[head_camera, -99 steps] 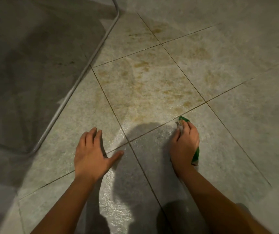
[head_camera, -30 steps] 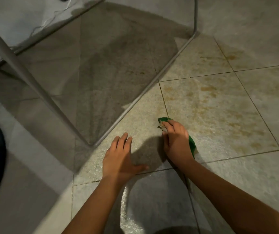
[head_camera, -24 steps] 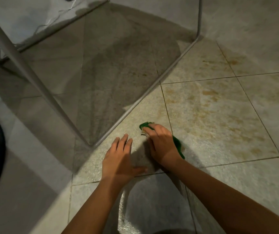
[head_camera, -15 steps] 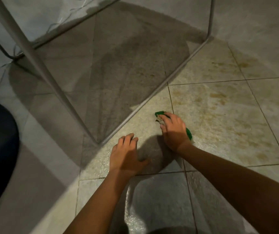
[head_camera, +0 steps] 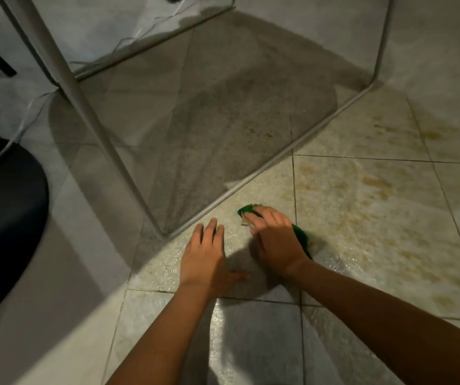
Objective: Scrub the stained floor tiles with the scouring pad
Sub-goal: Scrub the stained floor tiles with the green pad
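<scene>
A green scouring pad [head_camera: 301,238] lies pressed flat on a pale floor tile, with my right hand [head_camera: 274,240] closed over it; only its far tip and right edge show. My left hand [head_camera: 205,258] rests flat on the same tile just to the left, fingers spread, holding nothing. Brown stains [head_camera: 373,182] mark the tile to the right of the pad and the tiles beyond. The tile under my hands glistens wet.
A thin metal frame [head_camera: 240,186] runs along the floor just beyond my hands, with an upright leg [head_camera: 75,87] at the left. A dark round object [head_camera: 3,218] sits at the far left. White cables [head_camera: 14,134] trail across the floor behind.
My right hand has slid the pad back toward me and slightly left across the tile. My left hand stays planted. The view has shifted a little.
</scene>
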A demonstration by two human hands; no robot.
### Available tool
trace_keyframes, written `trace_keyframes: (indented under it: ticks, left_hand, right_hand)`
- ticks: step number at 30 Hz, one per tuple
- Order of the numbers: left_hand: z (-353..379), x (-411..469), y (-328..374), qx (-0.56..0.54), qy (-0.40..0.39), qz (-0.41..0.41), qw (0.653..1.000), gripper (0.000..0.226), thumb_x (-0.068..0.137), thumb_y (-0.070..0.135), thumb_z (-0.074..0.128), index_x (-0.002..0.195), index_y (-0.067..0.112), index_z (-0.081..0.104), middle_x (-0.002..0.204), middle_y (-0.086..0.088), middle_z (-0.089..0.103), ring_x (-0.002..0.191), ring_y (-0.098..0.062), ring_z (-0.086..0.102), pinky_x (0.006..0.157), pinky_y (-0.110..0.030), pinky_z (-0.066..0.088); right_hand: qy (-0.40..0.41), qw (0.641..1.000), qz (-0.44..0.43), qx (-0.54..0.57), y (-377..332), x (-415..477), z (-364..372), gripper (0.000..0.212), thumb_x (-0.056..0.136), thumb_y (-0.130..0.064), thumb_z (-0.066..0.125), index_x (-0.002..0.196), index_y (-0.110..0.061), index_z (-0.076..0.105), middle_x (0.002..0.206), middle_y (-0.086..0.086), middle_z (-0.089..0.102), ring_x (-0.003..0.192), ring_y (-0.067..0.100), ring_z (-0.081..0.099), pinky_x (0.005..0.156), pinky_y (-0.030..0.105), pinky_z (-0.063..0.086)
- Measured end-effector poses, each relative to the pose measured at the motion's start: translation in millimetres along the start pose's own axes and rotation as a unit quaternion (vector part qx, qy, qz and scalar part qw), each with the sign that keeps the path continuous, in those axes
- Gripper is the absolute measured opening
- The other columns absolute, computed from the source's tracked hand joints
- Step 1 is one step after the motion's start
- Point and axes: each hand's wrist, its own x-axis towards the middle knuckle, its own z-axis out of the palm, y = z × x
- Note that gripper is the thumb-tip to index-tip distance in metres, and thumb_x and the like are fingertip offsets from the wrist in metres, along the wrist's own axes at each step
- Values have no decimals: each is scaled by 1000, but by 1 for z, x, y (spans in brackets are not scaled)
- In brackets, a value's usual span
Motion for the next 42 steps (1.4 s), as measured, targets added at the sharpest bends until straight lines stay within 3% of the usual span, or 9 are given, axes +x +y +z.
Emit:
trace_keyframes:
  ticks: [12, 16, 19, 21, 24, 29, 35, 38, 42]
  left_hand:
    - [3, 0, -4, 10, 2, -1, 1000, 113, 70, 77, 53, 151, 19, -1, 158, 5, -7, 145, -21, -7, 118, -37, 10]
    - [3, 0, -5, 7, 4, 1, 1000, 113, 69, 79, 51, 151, 19, 1, 158, 6, -5, 145, -20, -5, 118, -37, 11]
    - [3, 0, -4, 12, 12, -2, 1000, 112, 68, 80, 50, 151, 19, 4, 158, 6, -3, 145, -20, -3, 117, -36, 14]
    - [2, -1, -3, 14, 11, -2, 1000, 113, 68, 81, 50, 151, 18, 5, 158, 6, -2, 145, -20, -2, 117, -37, 16]
    - [0, -2, -1, 13, 5, -5, 1000, 114, 66, 82, 49, 151, 19, 5, 158, 6, -2, 145, -20, -2, 116, -39, 17]
    - [0, -3, -2, 23, 5, -2, 1000, 116, 64, 85, 46, 151, 19, 4, 159, 5, -2, 145, -21, -1, 116, -38, 16]
    - [-1, -3, 0, 30, 3, 2, 1000, 116, 64, 84, 45, 150, 18, 4, 159, 4, -2, 145, -22, -2, 117, -37, 12]
    - [-1, -3, -1, 24, -1, 1, 1000, 117, 65, 83, 48, 150, 17, 5, 159, 3, -1, 145, -23, -1, 117, -38, 13]
    - [-4, -2, 6, 7, -16, 2, 1000, 111, 69, 75, 56, 150, 16, 6, 158, 1, 1, 144, -23, 2, 117, -38, 16]
  right_hand:
    - [127, 984, 121, 18, 31, 6, -1, 39, 88, -20, 37, 110, -2, 62, 109, 19, 61, 100, 35, 56, 87, 47, 42]
    - [105, 993, 53, -9, 4, -10, 6, 35, 78, -12, 46, 108, -9, 65, 104, 14, 64, 97, 30, 59, 84, 42, 46]
    - [94, 995, 7, 37, -5, -3, 14, 37, 82, -16, 39, 108, -7, 64, 105, 14, 63, 102, 22, 47, 88, 33, 33]
    - [81, 995, 22, 48, 1, 9, 12, 37, 84, -17, 38, 110, -5, 63, 107, 15, 62, 103, 22, 45, 89, 33, 29]
    - [70, 994, 67, 39, 18, 18, 1, 38, 86, -19, 38, 113, -4, 61, 109, 15, 61, 103, 31, 53, 89, 39, 38]
    - [121, 982, 142, 26, 30, -10, -8, 37, 87, -19, 38, 111, -3, 62, 111, 16, 60, 102, 33, 55, 86, 43, 41]
    - [122, 991, 53, 8, 17, -50, 1, 38, 80, -14, 47, 117, -7, 52, 119, 12, 47, 110, 26, 41, 95, 35, 28]
    - [96, 991, 82, 32, 21, -36, -5, 40, 87, -22, 36, 114, -6, 60, 115, 15, 58, 107, 28, 51, 93, 39, 38]
    - [90, 985, 138, 45, 44, -28, -16, 42, 90, -24, 33, 116, -3, 59, 118, 16, 56, 111, 30, 49, 93, 46, 38]
